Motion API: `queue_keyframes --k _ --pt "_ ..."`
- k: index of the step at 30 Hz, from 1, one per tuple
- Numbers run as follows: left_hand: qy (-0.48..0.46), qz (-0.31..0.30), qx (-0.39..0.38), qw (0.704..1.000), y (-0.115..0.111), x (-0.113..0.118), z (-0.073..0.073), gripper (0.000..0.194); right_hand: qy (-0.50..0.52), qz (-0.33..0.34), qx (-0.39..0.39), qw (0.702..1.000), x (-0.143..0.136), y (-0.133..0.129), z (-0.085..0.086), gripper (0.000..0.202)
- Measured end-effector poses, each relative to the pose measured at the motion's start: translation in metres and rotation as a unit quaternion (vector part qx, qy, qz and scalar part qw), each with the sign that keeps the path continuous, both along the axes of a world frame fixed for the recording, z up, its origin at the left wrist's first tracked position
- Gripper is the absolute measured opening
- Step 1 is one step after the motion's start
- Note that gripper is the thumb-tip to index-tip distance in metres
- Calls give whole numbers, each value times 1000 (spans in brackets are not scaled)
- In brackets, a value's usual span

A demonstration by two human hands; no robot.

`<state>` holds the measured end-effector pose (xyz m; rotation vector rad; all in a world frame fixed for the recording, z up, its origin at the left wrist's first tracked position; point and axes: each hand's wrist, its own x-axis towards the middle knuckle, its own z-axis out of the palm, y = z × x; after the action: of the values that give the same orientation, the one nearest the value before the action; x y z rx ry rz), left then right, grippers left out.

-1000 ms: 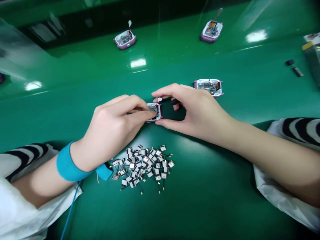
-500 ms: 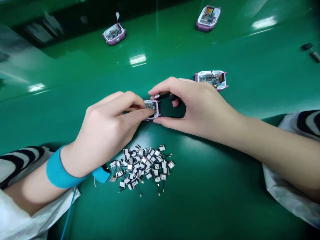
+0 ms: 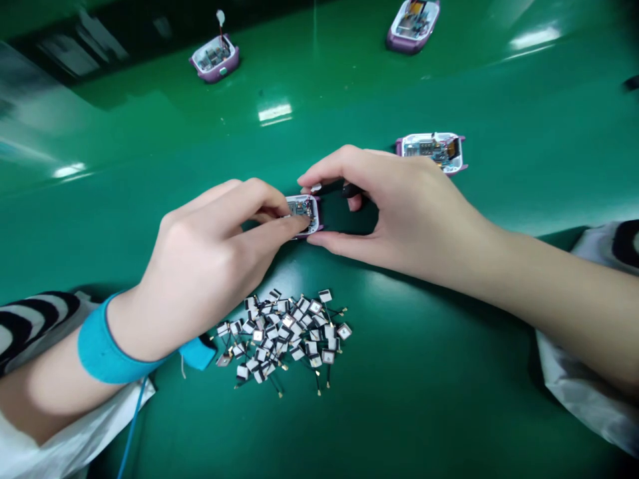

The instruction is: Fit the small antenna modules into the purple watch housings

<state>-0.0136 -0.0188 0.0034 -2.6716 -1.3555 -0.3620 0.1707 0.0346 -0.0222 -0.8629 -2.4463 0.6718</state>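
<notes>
A purple watch case (image 3: 313,216) with its circuit board showing lies between my hands on the green surface. My left hand (image 3: 214,246) is closed on its left part, thumb pressed on the board inside. My right hand (image 3: 394,199) curves round the right side, thumb at the case's lower right corner and index finger near the top edge. A small white piece (image 3: 316,189) and a dark object (image 3: 351,191) show by its curled fingers; how they are held is partly hidden. Below lies a pile of small square parts with black cables (image 3: 287,332).
Another open purple case (image 3: 454,154) lies just behind my right hand. Two more stand farther back, one at the left (image 3: 215,60) and one at the right (image 3: 413,26). A blue wristband (image 3: 112,346) with a cord is on my left wrist.
The view has shifted slightly, and the far cases sit higher in it. My hands keep nearly the same pose around the case.
</notes>
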Motion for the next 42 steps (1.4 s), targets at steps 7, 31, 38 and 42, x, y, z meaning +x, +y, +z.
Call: queue_keyframes --k 7,31,38,42 --pt "-3 -9 5 1000 0 1 -1 13 -13 -3 -3 1000 0 0 0 28" --pt "-20 44 -34 998 1 4 0 17 -8 -12 -22 1000 0 -1 1 32" --pt "-10 41 -20 999 1 6 -1 16 -9 -9 -12 1000 0 -1 1 33" --pt "-11 23 0 1000 1 5 -2 15 6 0 -11 1000 3 -2 1 35"
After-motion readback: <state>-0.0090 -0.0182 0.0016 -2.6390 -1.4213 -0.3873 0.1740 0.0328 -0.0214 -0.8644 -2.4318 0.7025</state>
